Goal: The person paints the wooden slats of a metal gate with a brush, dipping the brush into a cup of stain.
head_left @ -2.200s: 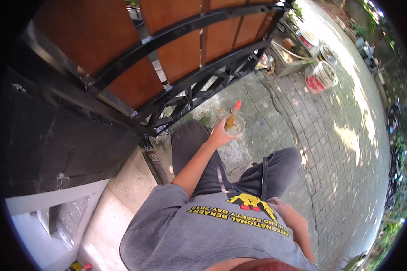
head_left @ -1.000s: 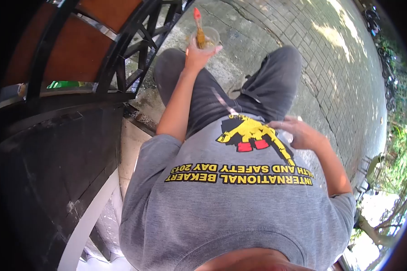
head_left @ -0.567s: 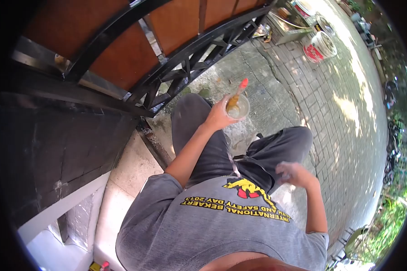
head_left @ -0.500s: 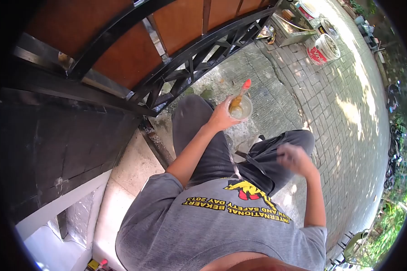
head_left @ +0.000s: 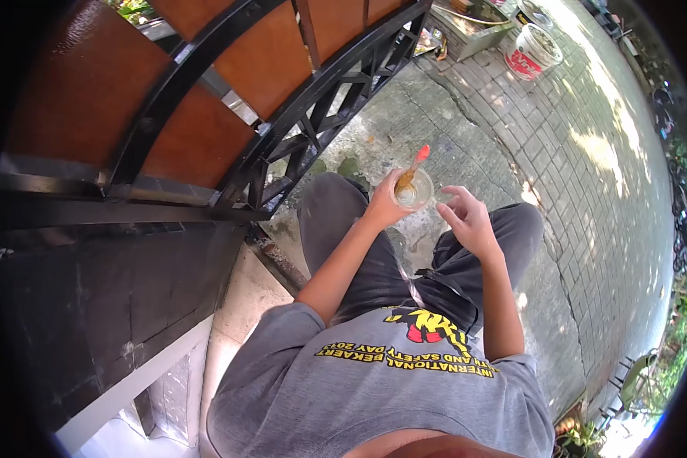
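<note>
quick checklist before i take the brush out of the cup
1. Left hand grip on the clear plastic cup: ok, fingers wrapped round its side.
2. Brush with the red-tipped handle reachable: ok, it stands in the cup with the handle sticking out above the rim.
3. Right hand free: ok, open, empty, beside the cup, not touching the brush.
4. Amount of liquid in the cup: cannot tell.
5. Cup held level: cannot tell from this angle.
6. Black metal gate with brown panels in front: ok, ahead on the left.

Upright clear cup (head_left: 417,197) holds a tilted red-tipped brush (head_left: 414,166).
</note>
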The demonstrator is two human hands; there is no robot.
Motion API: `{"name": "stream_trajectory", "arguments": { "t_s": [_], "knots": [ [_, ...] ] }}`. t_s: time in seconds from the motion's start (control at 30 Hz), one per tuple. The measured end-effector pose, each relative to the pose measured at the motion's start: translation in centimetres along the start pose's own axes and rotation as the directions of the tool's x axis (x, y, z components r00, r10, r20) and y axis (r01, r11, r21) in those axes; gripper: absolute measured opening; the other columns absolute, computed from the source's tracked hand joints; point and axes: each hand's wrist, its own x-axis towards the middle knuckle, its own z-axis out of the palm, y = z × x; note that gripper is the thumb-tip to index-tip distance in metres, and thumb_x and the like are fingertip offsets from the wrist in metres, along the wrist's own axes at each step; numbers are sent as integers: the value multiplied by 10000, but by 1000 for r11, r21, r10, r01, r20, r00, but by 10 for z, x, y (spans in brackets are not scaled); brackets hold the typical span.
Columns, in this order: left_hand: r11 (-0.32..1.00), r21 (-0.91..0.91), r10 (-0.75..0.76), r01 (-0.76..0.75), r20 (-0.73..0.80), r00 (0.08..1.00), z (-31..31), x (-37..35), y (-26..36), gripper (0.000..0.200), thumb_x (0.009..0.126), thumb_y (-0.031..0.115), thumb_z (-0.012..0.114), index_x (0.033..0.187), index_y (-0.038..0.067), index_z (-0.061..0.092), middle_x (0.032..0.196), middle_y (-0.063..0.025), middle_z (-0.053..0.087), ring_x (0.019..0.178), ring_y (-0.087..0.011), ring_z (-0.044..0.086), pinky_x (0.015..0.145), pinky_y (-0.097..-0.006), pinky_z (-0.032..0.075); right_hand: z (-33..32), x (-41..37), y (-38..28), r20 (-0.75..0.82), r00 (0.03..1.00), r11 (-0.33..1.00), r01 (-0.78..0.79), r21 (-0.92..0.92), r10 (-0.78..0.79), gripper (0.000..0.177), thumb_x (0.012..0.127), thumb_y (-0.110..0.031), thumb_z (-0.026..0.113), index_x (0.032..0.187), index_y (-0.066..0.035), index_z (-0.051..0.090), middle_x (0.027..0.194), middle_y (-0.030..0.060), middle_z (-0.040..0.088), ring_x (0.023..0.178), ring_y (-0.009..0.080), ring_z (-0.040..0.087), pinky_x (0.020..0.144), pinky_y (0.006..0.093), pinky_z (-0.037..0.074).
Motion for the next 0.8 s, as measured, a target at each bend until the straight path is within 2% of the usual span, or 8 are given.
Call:
{"name": "stream_trajectory", "arguments": {
  "t_s": [0.13,0.27,0.3,0.43,0.53,0.67,0.73,0.8],
  "knots": [
    [995,-10,101,-101,25,995,22,1,5,725,683,236,973,1271,43,596,1168,-131,683,1085,-282,692,939,-380,550,-8,-14,8,-50,998,999,-33,4,33,501,957,-229,770,1358,0,576,758,65,664,586,82,510,547,290,426],
    [988,5,149,-152,145,978,28,-4,22,759,686,270,966,1305,39,593,1175,-141,663,1084,-312,684,941,-395,550,-15,1,-11,-165,986,995,-22,-102,5,637,944,-308,786,1442,-18,513,766,99,653,611,144,590,570,314,458],
    [988,43,143,-152,154,978,30,-4,20,777,683,284,968,1319,44,593,1208,-153,651,1100,-331,676,957,-407,545,-15,7,-4,-203,977,983,35,-181,-72,626,937,-340,791,1417,-22,545,746,108,639,594,176,603,569,327,465],
    [963,95,240,-251,109,965,33,-1,11,765,672,297,968,1299,49,605,1203,-153,643,1124,-356,663,969,-426,539,-14,18,-4,-151,987,998,61,-4,-61,400,953,-295,774,1231,-31,661,646,63,590,524,124,533,523,312,416],
    [951,109,273,-289,140,952,31,2,11,758,655,284,968,1284,57,611,1192,-148,642,1121,-358,662,973,-429,541,-15,19,6,-115,990,997,76,-3,-76,311,960,-255,762,1148,-25,669,619,50,569,522,98,510,514,302,392],
    [922,125,360,-367,79,930,37,1,5,691,675,243,950,1252,69,611,1194,-138,638,1109,-341,670,935,-419,554,-19,20,16,-135,935,941,313,-124,-329,199,945,-156,756,1088,-35,689,748,102,649,582,167,590,555,314,461],
    [929,155,336,-336,29,942,39,2,6,668,680,237,940,1242,63,623,1147,-118,639,1095,-351,664,952,-423,548,-26,20,7,-75,918,913,374,-163,-389,206,940,-141,761,1105,-35,696,808,120,676,617,204,622,584,326,493],
    [985,93,149,-143,-65,987,38,1,12,676,689,244,940,1259,60,626,1155,-126,666,1088,-343,682,955,-424,553,-33,13,3,-45,902,893,417,-168,-429,224,933,-130,769,1124,-37,702,848,128,695,636,228,643,600,335,513]
  ]
}}
